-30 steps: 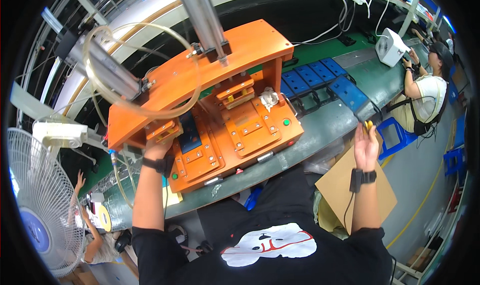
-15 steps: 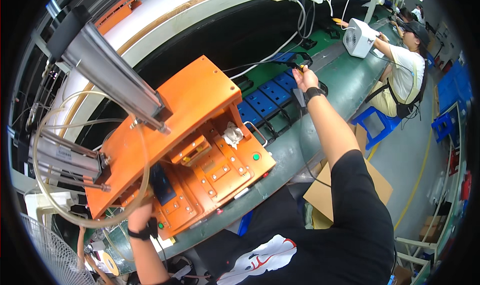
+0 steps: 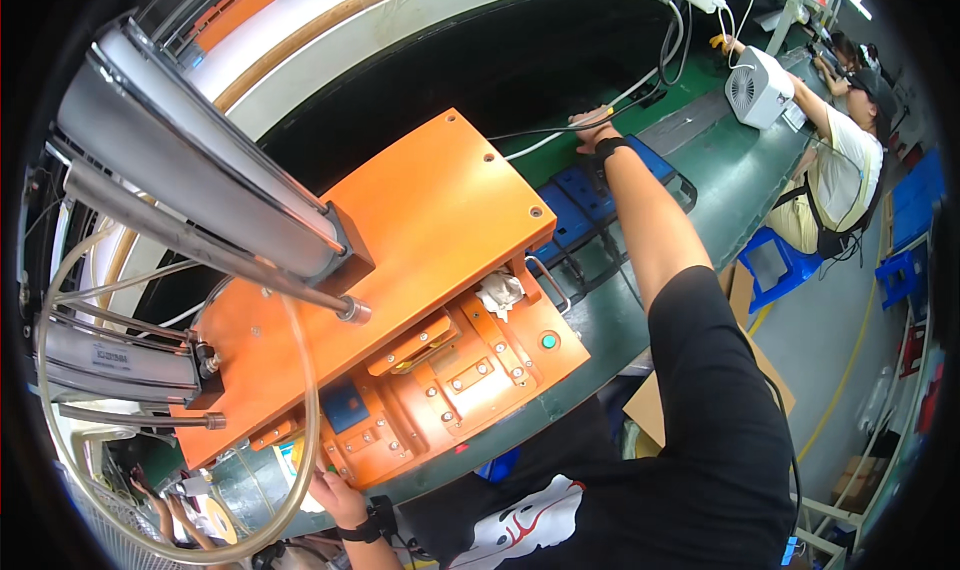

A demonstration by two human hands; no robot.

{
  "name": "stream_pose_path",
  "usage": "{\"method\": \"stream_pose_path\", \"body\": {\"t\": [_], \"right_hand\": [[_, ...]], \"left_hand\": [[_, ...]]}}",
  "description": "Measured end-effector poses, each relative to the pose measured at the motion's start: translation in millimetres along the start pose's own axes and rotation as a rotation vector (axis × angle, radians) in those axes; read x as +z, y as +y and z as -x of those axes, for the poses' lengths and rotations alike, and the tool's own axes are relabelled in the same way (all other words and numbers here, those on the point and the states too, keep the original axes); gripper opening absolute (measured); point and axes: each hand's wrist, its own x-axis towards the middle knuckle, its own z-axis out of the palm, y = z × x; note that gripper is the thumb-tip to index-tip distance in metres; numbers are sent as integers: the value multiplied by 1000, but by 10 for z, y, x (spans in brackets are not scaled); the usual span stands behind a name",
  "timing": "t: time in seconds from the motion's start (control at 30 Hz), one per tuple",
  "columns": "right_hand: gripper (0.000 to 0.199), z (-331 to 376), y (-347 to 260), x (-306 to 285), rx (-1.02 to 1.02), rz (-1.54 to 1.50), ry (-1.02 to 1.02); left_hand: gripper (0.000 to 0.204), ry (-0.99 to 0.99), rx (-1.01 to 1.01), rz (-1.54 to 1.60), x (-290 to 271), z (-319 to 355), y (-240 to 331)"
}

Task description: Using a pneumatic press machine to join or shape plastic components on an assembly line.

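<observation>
While the left hand presses fingertips against the orange press fixture, the right hand reaches beyond blue trays, grip unclear.

Right hand outstretched, seemingly closed; left hand low.

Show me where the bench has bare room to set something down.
Free: the green bench top between the blue trays and the white fan, and the strip beside the dark belt. Crowded: around the orange press, where the left hand rests; the right hand reaches past the trays.
</observation>
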Motion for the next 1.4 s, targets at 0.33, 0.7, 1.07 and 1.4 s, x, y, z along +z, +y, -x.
{"method": "stream_pose_path", "body": {"t": [0.33,0.7,1.07,1.4], "right_hand": [[38,371,-455,-263,575,-875,317],[42,1487,-1754,-58,-409,-383,102],[39,1483,-1840,-131,-211,-341,166],[36,1645,-1680,-619,-136,-796,448]], "left_hand": [[77,-5,221,-152,8,-35,-108],[75,-27,270,-91,104,-95,39],[56,71,421,-314,119,-128,241],[54,107,462,-298,83,-119,231]]}}
